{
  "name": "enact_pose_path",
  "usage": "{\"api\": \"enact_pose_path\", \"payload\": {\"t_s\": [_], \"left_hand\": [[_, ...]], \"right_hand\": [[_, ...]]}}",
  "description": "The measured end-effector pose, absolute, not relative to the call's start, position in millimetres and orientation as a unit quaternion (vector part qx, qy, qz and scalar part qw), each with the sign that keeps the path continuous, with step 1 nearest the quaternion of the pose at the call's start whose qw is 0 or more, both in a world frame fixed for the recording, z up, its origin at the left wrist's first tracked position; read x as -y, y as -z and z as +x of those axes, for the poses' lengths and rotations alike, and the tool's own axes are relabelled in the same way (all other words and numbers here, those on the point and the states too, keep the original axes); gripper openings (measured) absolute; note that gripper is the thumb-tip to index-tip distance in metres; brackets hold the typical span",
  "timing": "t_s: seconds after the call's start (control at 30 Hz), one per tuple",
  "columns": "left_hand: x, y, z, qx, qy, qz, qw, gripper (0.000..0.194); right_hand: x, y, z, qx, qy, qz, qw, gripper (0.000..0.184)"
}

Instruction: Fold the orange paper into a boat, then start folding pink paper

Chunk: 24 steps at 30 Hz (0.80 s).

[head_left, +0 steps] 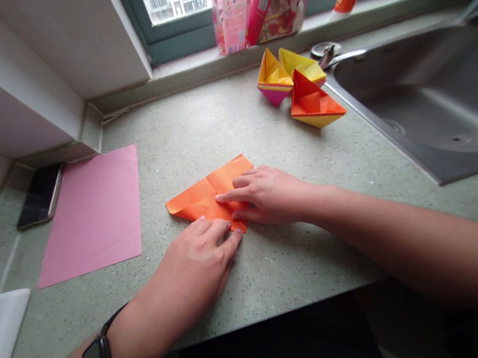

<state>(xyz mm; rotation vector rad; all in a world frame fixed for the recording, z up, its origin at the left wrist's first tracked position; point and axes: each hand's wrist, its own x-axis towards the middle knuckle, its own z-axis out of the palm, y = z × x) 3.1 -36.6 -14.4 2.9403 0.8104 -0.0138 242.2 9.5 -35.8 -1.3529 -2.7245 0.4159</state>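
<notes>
The right hand's (269, 195) index finger and thumb stand apart, pressing on the orange paper (198, 197); the left hand's (198, 251) fingertips meet its near corner, whether pinching I cannot tell. The paper lies on the counter (302, 273), under both hands. Palms face down, forearms slanting in from near left and right. Three paper boats (319, 106) sit far right, beside the sink (447, 99). Bags (233, 16) stand at the far window, contents unclear.
</notes>
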Motion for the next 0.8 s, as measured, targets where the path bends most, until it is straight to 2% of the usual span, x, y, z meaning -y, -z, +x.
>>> {"api": "enact_pose_path", "payload": {"t_s": [0.57, 0.8], "left_hand": [[35.9, 9.0, 3.8, -0.275, 0.015, 0.957, 0.095, 0.035], [34.4, 12.3, 0.2, -0.264, 0.005, 0.959, 0.102, 0.037]], "right_hand": [[-7.1, 37.6, 245.4, 0.895, -0.131, -0.423, 0.057, 0.041], [-6.5, 41.0, 248.9, 0.901, -0.136, -0.408, 0.066, 0.046]]}}
